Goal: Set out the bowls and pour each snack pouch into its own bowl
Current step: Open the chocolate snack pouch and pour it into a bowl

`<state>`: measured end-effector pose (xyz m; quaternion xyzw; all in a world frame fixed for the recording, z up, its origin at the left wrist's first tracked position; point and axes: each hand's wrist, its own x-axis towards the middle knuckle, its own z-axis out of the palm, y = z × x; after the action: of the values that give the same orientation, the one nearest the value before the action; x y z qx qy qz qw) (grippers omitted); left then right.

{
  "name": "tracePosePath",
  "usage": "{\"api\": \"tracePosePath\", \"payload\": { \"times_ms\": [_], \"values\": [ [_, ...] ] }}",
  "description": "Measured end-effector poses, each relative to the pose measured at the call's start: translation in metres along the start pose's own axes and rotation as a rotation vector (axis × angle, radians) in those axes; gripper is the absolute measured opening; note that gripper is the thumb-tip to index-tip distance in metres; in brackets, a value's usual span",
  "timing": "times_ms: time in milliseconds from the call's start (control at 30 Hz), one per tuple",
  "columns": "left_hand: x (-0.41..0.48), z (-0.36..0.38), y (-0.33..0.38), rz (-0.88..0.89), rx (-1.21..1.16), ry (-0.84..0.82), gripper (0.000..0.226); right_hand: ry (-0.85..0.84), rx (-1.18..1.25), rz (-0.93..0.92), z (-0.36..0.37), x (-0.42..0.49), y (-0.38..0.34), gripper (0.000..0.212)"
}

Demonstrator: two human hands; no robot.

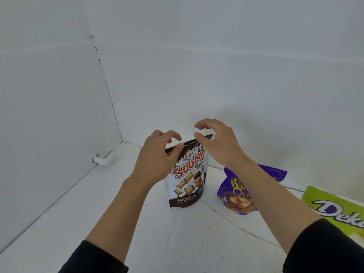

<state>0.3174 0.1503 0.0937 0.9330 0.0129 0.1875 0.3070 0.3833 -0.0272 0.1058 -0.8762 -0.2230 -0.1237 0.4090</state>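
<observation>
From the head camera, a white-and-brown stand-up foil pouch printed with small pillow-shaped biscuits (187, 174) stands upright on the white desk (137, 233), near the corner where two white walls meet. Both hands are at its top edge. The left hand (157, 156) arches over the left corner, and its thumb seems to touch the front of the seal while the forefinger curves above it with a gap between them. The right hand (220, 143) hovers over the right corner, thumb and forefinger parted. Neither grip is clamped on the pouch: both are apart, curved and poised around the rim.

I judge the step in hand to be the opening of this first pouch. The next move calls for both grips to pinch the top strip on either side and pull it apart or tear it, with the base kept planted so that the pouch does not tip.

No bowl shows anywhere in this view, so one must be set out before anything is poured. The pouch top looks flat. I cannot tell whether it is sealed, and its contents are hidden.

To the right, a crumpled purple foil pouch (236, 194) slumps on the desk, partly behind the right forearm. A lime-green pouch with white lettering (334, 205) lies at the right edge, cut off by the frame. What either holds cannot be seen.
</observation>
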Motion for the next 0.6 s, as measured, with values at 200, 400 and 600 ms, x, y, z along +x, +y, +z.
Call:
{"api": "tracePosePath", "payload": {
  "times_ms": [200, 400, 600],
  "values": [
    [0.002, 0.010, -0.019, -0.009, -0.039, -0.102, 0.010, -0.218, -0.129, 0.073, 0.006, 0.014, 0.007, 0.016],
    [-0.009, -0.011, -0.021, -0.011, -0.045, -0.074, 0.011, -0.184, -0.032, 0.080, 0.012, 0.000, -0.005, 0.004],
    [-0.048, -0.058, -0.004, 0.032, -0.106, -0.014, 0.005, -0.038, 0.206, 0.058, -0.006, -0.048, -0.039, 0.008]
  ]
}}
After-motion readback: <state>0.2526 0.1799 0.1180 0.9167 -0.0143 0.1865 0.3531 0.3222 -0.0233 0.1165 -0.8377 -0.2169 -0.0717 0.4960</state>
